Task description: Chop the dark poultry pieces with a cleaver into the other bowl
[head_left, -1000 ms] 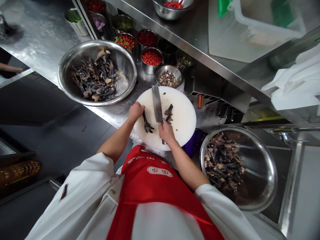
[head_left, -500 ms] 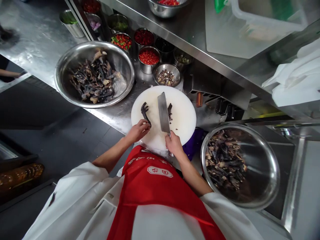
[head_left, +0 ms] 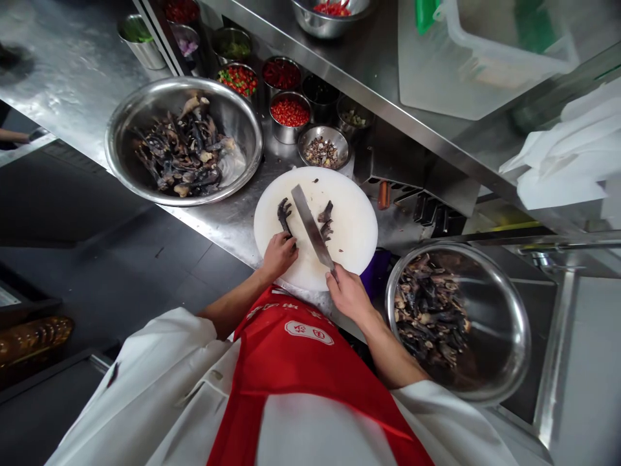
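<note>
My left hand (head_left: 280, 254) is closed on the lower end of a dark chicken foot (head_left: 284, 213), whose toes point away from me over the round white cutting board (head_left: 356, 259). Gripped by its handle, a cleaver (head_left: 310, 223) is in my right hand (head_left: 348, 292). Its blade slants up and left across the middle of the board. Right of the blade lie cut dark pieces (head_left: 325, 212), with small scraps near them. The handle is mostly hidden by my fingers.
A steel bowl of dark feet (head_left: 114, 158) stands at the left, another bowl of dark pieces (head_left: 521, 343) at the right. Behind the board are several steel cups, one with chopped red chili (head_left: 290, 114). A knife rack (head_left: 407, 171) and a steel shelf edge (head_left: 369, 97) border the back right.
The cleaver has swung so its tip lies further left, turning more edge-on. Cut pieces right of it are more exposed. My left hand and the foot have shifted slightly right.
</note>
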The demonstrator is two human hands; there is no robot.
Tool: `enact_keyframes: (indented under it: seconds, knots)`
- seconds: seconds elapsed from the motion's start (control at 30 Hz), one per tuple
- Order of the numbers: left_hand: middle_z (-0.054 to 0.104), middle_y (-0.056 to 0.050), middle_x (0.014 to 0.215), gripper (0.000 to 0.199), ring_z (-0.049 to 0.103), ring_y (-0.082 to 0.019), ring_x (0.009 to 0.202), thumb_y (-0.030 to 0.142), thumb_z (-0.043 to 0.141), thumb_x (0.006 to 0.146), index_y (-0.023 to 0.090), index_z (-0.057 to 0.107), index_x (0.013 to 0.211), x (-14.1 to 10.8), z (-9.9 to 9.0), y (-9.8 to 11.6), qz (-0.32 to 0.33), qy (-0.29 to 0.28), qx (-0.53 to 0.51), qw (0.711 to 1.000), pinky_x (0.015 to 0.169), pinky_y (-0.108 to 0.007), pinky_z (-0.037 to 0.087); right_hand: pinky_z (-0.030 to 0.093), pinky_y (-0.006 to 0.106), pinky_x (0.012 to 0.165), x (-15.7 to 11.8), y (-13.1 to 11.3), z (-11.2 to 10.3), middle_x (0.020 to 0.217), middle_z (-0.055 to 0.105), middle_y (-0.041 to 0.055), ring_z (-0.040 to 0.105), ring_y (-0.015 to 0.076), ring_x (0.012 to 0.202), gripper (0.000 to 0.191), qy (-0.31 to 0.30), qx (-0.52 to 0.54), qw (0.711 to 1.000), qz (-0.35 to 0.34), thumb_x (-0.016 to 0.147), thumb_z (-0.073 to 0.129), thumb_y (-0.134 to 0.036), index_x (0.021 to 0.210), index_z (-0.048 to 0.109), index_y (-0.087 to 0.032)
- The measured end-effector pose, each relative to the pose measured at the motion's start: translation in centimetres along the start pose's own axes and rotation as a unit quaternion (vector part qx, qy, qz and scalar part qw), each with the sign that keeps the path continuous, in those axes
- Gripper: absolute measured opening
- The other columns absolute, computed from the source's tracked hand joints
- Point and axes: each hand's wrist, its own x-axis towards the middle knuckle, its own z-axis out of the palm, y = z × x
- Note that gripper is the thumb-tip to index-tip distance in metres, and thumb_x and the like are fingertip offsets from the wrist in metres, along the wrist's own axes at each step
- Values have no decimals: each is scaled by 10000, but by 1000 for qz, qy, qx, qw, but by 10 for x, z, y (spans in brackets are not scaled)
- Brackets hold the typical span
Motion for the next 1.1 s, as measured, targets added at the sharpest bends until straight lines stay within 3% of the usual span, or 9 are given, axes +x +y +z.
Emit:
enact_keyframes:
  seconds: [0.17, 0.23, 0.3, 0.4, 0.6, 0.8, 0.93, 1.0, 1.1]
  knots:
    - [591, -133, 1099, 249, 556, -227, 1009, 307, 539, 878, 155, 651, 1039, -16, -3, -11, 20, 12, -42, 999, 873, -388, 486, 422, 294, 681, -7, -1, 7, 800, 660, 90, 620, 209, 732, 296, 101, -6, 994, -40, 976, 325, -327, 1053, 560, -164]
    - [599, -127, 1089, 246, 558, -224, 1005, 306, 515, 891, 160, 659, 1027, -19, -4, -11, 18, 13, -42, 999, 874, -388, 483, 408, 291, 676, -1, 2, 15, 791, 662, 89, 622, 210, 737, 280, 57, -34, 998, -5, 970, 325, -294, 1038, 562, -162]
    - [606, -126, 1073, 248, 559, -227, 998, 301, 500, 895, 161, 672, 1007, -20, -4, -10, 16, 14, -41, 999, 870, -392, 480, 379, 280, 657, 8, 5, 18, 776, 666, 81, 622, 205, 729, 249, -38, -64, 996, 46, 959, 341, -252, 1005, 569, -165]
    - [608, -126, 1045, 243, 559, -229, 983, 298, 499, 888, 161, 685, 962, -18, -3, -9, 12, 15, -38, 999, 855, -393, 480, 334, 273, 636, 16, 3, 11, 768, 669, 76, 620, 196, 717, 223, -131, -82, 984, 92, 953, 361, -246, 938, 571, -174]
    - [575, -126, 1067, 215, 550, -232, 977, 292, 546, 845, 167, 661, 978, -13, -4, -5, -16, 28, -15, 999, 858, -396, 479, 344, 262, 657, 2, 2, -11, 794, 666, 66, 625, 191, 766, 194, -106, -14, 989, 101, 941, 382, -277, 920, 554, -191]
    - [516, -137, 1153, 306, 554, -253, 1013, 186, 613, 754, 190, 631, 1060, 5, -5, -7, -72, 17, 25, 997, 864, -400, 478, 374, 229, 530, -7, 19, 7, 584, 580, -23, 565, 137, 522, 180, -129, 138, 969, 162, 912, 411, -331, 826, 513, -210]
    - [538, -104, 1070, 255, 575, -197, 967, 117, 564, 746, 182, 589, 991, 13, -22, -21, -148, 88, -77, 982, 829, -336, 501, 360, 215, 401, 10, 27, 32, 477, 468, -80, 466, 112, 366, 190, -133, 296, 919, 224, 871, 418, -355, 736, 441, -223]
    - [568, -56, 935, 236, 592, -157, 835, 178, 573, 779, 191, 556, 1014, 12, -31, -25, -203, 98, -162, 961, 739, -300, 511, 368, 211, 379, 20, 29, 40, 491, 461, -86, 469, 110, 366, 159, -77, 337, 907, 240, 848, 429, -345, 740, 427, -228]
    - [572, 1, 811, 299, 603, -118, 693, 319, 621, 794, 200, 503, 1042, 8, -36, -26, -260, 67, -326, 907, 628, -258, 504, 381, 207, 380, 29, 27, 41, 530, 487, -78, 504, 114, 398, 129, 7, 327, 917, 229, 836, 442, -337, 763, 431, -231]
